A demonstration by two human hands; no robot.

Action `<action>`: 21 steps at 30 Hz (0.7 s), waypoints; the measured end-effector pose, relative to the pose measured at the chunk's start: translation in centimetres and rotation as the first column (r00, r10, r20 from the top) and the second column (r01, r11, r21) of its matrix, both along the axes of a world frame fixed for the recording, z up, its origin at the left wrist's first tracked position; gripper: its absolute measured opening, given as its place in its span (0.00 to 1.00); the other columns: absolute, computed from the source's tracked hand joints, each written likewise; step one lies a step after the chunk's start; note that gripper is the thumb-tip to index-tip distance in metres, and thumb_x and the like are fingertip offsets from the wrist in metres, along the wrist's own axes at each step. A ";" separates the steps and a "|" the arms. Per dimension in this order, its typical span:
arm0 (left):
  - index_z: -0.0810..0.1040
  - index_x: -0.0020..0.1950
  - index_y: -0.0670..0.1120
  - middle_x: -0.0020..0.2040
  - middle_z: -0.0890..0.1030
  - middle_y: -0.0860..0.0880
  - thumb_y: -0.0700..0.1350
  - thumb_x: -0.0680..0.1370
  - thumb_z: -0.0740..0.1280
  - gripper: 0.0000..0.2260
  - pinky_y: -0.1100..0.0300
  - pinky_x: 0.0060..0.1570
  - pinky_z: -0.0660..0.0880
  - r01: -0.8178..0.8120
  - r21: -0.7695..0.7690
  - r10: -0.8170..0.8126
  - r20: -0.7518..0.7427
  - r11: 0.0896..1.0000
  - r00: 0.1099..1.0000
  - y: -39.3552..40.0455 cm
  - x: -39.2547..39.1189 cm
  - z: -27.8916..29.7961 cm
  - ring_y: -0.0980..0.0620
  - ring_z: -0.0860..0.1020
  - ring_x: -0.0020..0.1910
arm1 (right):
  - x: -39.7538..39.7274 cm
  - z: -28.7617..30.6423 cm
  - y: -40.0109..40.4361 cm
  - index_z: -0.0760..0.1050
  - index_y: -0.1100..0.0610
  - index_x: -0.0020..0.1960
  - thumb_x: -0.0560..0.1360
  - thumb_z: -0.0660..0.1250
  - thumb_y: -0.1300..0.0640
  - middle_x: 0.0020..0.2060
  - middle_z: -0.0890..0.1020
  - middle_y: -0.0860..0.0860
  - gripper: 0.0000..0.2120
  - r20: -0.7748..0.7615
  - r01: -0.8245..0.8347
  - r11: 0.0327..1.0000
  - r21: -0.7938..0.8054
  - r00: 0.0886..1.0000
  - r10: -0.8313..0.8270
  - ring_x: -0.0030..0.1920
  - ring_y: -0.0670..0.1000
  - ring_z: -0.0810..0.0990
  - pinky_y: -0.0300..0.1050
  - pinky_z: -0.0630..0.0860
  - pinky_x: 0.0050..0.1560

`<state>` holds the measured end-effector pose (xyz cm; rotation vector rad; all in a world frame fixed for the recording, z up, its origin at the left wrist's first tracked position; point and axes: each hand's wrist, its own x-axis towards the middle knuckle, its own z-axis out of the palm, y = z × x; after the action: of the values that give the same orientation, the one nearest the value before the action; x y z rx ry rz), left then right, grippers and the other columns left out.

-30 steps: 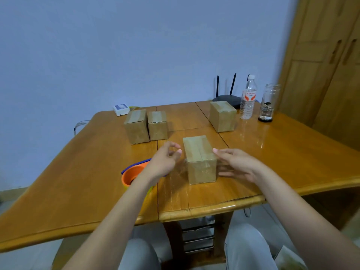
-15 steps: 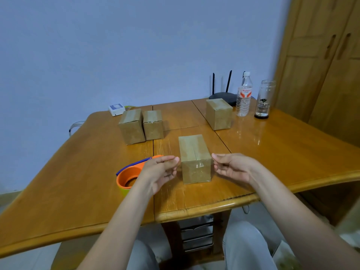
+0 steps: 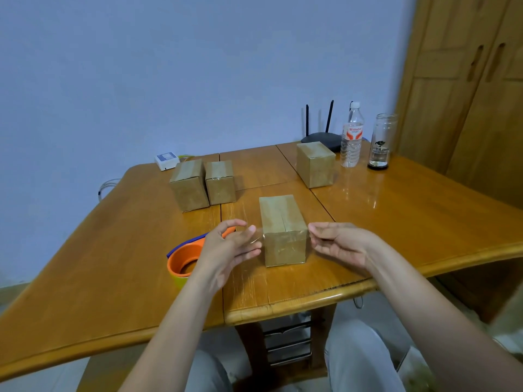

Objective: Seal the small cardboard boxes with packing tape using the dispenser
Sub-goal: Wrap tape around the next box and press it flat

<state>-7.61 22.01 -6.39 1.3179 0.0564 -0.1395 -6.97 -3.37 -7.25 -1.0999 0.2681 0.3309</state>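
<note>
A small cardboard box (image 3: 283,222) lies lengthwise near the table's front edge, with a seam running along its top. My left hand (image 3: 230,246) hovers just left of the box's near end, fingers loosely extended toward it. A faint glint of clear tape (image 3: 257,238) shows between those fingertips and the box. My right hand (image 3: 338,241) is just right of the box, fingers loosely curled and holding nothing. The orange tape dispenser (image 3: 183,260) with a blue blade sits on the table, partly behind my left hand.
Two cardboard boxes (image 3: 189,186) (image 3: 220,182) stand side by side at the back left, a third (image 3: 315,164) at the back right. Behind are a water bottle (image 3: 351,137), a glass jar (image 3: 380,142), a router (image 3: 321,137) and a white device (image 3: 167,161). A wooden wardrobe (image 3: 464,108) stands on the right.
Both hands have slid back along the box's sides from its middle to its near end. The box and the dispenser have stayed in place.
</note>
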 end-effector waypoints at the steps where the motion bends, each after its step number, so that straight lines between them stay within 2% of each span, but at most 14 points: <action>1: 0.76 0.62 0.43 0.49 0.86 0.40 0.39 0.73 0.75 0.19 0.55 0.41 0.83 0.023 -0.026 -0.023 -0.009 0.999 1.000 0.1 0.0 0.1 0.41 0.85 0.48 | -0.1 0.0 -0.2 0.78 0.67 0.62 0.67 0.73 0.69 0.46 0.85 0.59 0.23 0.001 -0.006 1.000 0.019 1.000 0.006 0.46 0.53 0.82 0.41 0.83 0.40; 3: 0.76 0.63 0.43 0.50 0.86 0.40 0.37 0.73 0.74 0.19 0.54 0.42 0.83 0.047 -0.051 -0.050 -0.042 0.998 0.998 0.5 0.0 0.1 0.41 0.85 0.48 | -0.2 0.1 -0.4 0.78 0.66 0.61 0.64 0.72 0.71 0.50 0.85 0.61 0.24 0.008 -0.008 1.000 0.020 1.000 0.007 0.48 0.53 0.83 0.41 0.83 0.41; 9: 0.75 0.64 0.43 0.51 0.85 0.38 0.34 0.74 0.73 0.20 0.58 0.38 0.82 0.055 -0.026 -0.058 -0.086 0.998 0.995 1.3 0.2 0.1 0.45 0.86 0.46 | -0.2 0.7 -0.3 0.77 0.67 0.60 0.62 0.72 0.72 0.44 0.87 0.60 0.26 0.030 0.002 0.999 -0.036 1.000 -0.001 0.41 0.52 0.87 0.40 0.82 0.39; 14: 0.76 0.64 0.43 0.51 0.85 0.39 0.34 0.73 0.75 0.21 0.59 0.35 0.81 0.049 0.038 -0.046 -0.080 0.998 0.996 1.5 0.4 0.3 0.43 0.86 0.48 | 0.2 1.2 -0.4 0.77 0.67 0.60 0.61 0.74 0.72 0.46 0.86 0.61 0.26 0.035 0.016 0.993 -0.116 0.999 -0.013 0.42 0.52 0.87 0.40 0.83 0.39; 17: 0.76 0.63 0.43 0.50 0.85 0.38 0.33 0.72 0.75 0.21 0.60 0.33 0.80 0.042 0.065 -0.037 -0.077 0.997 0.996 1.6 0.4 0.5 0.43 0.86 0.47 | 0.3 1.3 -0.4 0.78 0.66 0.59 0.63 0.75 0.72 0.47 0.86 0.61 0.25 0.035 0.021 0.987 -0.160 0.999 -0.015 0.44 0.53 0.87 0.39 0.82 0.39; 21: 0.77 0.62 0.43 0.49 0.85 0.38 0.33 0.72 0.75 0.20 0.61 0.31 0.79 0.031 0.113 -0.023 -0.067 0.993 0.997 1.7 0.5 0.8 0.44 0.86 0.43 | 0.1 1.5 -0.5 0.78 0.66 0.57 0.60 0.76 0.70 0.48 0.86 0.62 0.26 0.031 0.020 0.977 -0.210 0.999 -0.014 0.45 0.54 0.87 0.39 0.82 0.38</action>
<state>-7.13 23.67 -5.58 1.4279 0.1036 -0.2053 -6.85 -3.85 -5.72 -1.3095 0.2915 0.2750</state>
